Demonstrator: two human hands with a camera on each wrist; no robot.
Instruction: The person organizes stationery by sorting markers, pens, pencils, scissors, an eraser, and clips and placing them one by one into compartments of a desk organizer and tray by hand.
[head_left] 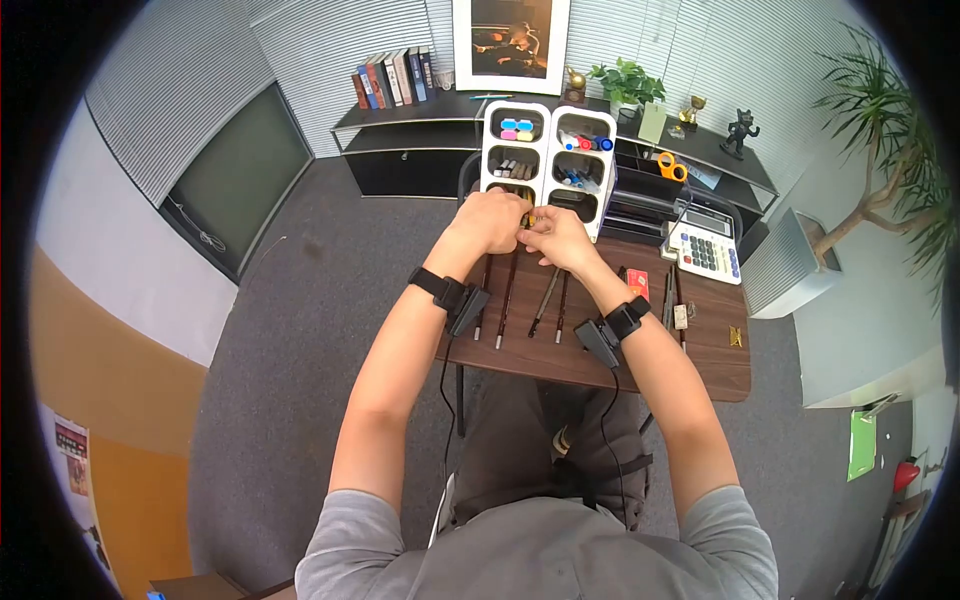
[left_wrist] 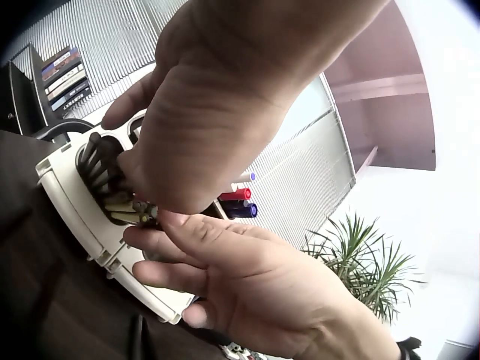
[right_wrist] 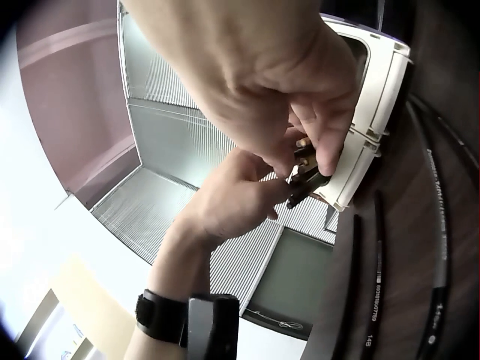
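Observation:
A white desk organizer (head_left: 515, 146) with two columns of compartments stands at the table's back edge. Its front left compartment holds dark and yellow pencils (left_wrist: 124, 208), partly covered by the hands. From the left, my left hand (head_left: 490, 220) reaches over this compartment, its fingers curled at the pencils. My right hand (head_left: 560, 240) comes in from the right and pinches dark pencil ends (right_wrist: 307, 187) between thumb and fingers. Both hands' fingertips meet there. On the table below lie several dark drawing pencils (head_left: 507, 300), one marked 14B in the right wrist view.
Markers (head_left: 585, 143) and highlighters fill other compartments. To the right are a calculator (head_left: 707, 255), orange scissors (head_left: 672, 168) in a black holder, a red box (head_left: 638, 282), an eraser (head_left: 681, 317) and a gold clip (head_left: 736, 337). A black shelf (head_left: 400, 150) stands behind.

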